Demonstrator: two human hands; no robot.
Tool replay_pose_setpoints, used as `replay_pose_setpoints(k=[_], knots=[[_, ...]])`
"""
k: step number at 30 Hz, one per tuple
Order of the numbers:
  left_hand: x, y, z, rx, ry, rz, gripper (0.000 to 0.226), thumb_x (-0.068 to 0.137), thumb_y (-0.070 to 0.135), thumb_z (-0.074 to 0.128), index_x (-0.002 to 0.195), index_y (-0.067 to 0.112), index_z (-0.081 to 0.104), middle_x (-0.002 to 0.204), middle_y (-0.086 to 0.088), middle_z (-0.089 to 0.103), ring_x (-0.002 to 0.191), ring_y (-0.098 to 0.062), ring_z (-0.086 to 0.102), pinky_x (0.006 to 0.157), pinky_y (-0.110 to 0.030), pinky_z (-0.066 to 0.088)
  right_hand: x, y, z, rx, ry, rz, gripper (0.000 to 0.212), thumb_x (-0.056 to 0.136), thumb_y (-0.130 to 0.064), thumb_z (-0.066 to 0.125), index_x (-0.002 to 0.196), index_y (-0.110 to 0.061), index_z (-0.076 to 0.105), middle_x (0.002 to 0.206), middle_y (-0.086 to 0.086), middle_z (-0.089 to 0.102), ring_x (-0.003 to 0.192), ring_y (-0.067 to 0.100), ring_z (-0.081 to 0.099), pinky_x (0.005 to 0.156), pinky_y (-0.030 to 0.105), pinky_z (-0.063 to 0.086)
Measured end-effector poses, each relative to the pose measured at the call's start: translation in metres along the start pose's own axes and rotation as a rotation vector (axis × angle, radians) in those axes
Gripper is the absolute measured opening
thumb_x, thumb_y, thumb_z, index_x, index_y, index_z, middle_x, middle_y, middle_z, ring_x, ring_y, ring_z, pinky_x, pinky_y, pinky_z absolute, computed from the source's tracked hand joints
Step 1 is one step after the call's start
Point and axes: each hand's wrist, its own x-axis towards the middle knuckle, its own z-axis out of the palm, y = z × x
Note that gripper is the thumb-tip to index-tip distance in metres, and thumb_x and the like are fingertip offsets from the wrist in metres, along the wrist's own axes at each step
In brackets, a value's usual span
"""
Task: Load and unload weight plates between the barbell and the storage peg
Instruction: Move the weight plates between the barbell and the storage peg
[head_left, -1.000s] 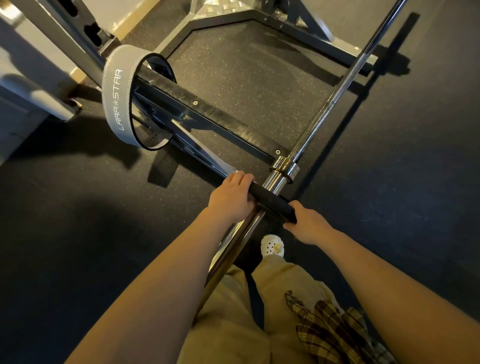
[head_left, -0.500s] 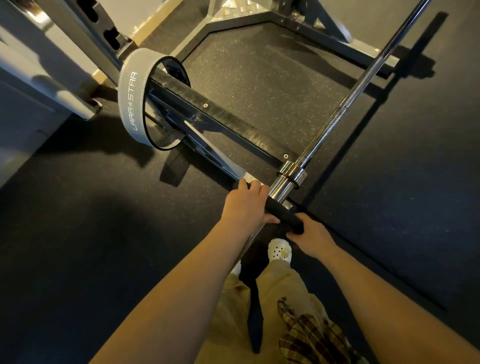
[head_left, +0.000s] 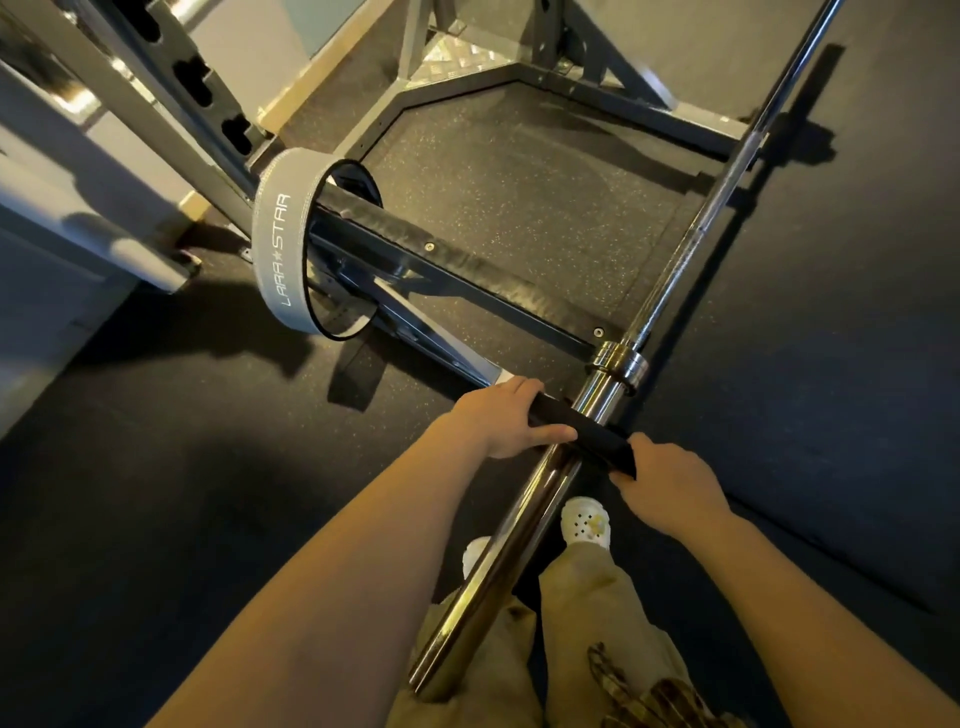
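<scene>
scene: a black weight plate (head_left: 582, 427) is seen edge-on, threaded on the chrome sleeve of a barbell (head_left: 524, 530) that is laid across a rack's padded safety arm (head_left: 467, 275).
left grip: the left hand (head_left: 501, 423) is curled over the plate's left rim, the thumb laid along the near edge.
right grip: the right hand (head_left: 670, 480) is clamped on the plate's right rim, with the fingers hidden behind it.
plate position: the plate is held partway along the sleeve, near the collar (head_left: 618, 358) but not touching it; bare sleeve is shown between them.
key relation: the sleeve's long axis is run from the person's legs up and away toward the collar, and the plate is set square across it, one hand on each side. neither hand is markedly nearer; the left is set slightly farther up the bar.
judgement: any slide is governed by that axis, inward to the collar to load or back toward the open end to unload; which is intended cannot be told.
risk: a tilted plate is likely to bind on the sleeve.
surroundings: a grey belt (head_left: 278, 249) marked "lara star" is looped over the safety arm, well apart; dark rubber floor (head_left: 156, 493) is seen below. no storage peg can be made out.
</scene>
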Motion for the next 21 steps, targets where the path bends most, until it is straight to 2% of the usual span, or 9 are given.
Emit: replay_pose_setpoints(k=[4, 9, 14, 17, 21], knots=[[-0.001, -0.011, 0.004, -0.076, -0.031, 0.037, 0.085, 0.084, 0.072, 0.046, 0.147, 0.017, 0.028, 0.142, -0.002, 0.041, 0.123, -0.021, 0.046, 0.102, -0.039, 0.041, -0.002, -0.011, 0.005, 0.005, -0.012, 0.041, 0.031, 0.095, -0.040, 0.054, 0.120, -0.022, 0.046, 0.084, -0.011, 0.047, 0.069, 0.003, 0.046, 0.059, 0.021, 0.036], [-0.009, -0.014, 0.015, -0.132, 0.015, 0.089, 0.067, 0.085, 0.067, 0.051, 0.133, 0.021, 0.039, 0.124, 0.002, 0.044, 0.105, -0.012, 0.045, 0.088, -0.031, 0.042, -0.005, -0.016, 0.005, 0.020, -0.040, 0.083, 0.038, 0.094, -0.038, 0.056, 0.126, -0.020, 0.044, 0.108, 0.000, 0.059, 0.083, 0.011, 0.051, 0.069, 0.025, 0.041], [-0.015, -0.008, 0.013, -0.087, 0.098, 0.116, 0.066, 0.086, 0.065, 0.051, 0.132, 0.019, 0.041, 0.124, 0.001, 0.046, 0.111, -0.015, 0.047, 0.094, -0.036, 0.046, -0.006, -0.016, 0.012, 0.154, -0.034, 0.164, 0.044, 0.093, -0.033, 0.059, 0.132, -0.019, 0.042, 0.118, 0.005, 0.059, 0.098, 0.017, 0.056, 0.073, 0.028, 0.043], [-0.021, -0.007, 0.014, -0.002, 0.154, 0.165, 0.062, 0.088, 0.063, 0.050, 0.132, 0.021, 0.043, 0.124, 0.001, 0.048, 0.110, -0.014, 0.049, 0.093, -0.035, 0.047, -0.012, -0.015, 0.020, 0.219, -0.043, 0.202, 0.046, 0.093, -0.030, 0.060, 0.133, -0.018, 0.042, 0.116, 0.006, 0.059, 0.096, 0.017, 0.057, 0.079, 0.031, 0.049], [-0.030, -0.006, 0.017, 0.135, 0.172, 0.219, 0.059, 0.088, 0.065, 0.049, 0.125, 0.019, 0.047, 0.117, 0.001, 0.052, 0.102, -0.015, 0.052, 0.087, -0.035, 0.049, -0.026, -0.019, 0.036, 0.236, -0.075, 0.206, 0.041, 0.093, -0.030, 0.060, 0.129, -0.020, 0.044, 0.103, 0.002, 0.059, 0.086, 0.016, 0.062, 0.081, 0.035, 0.054]])
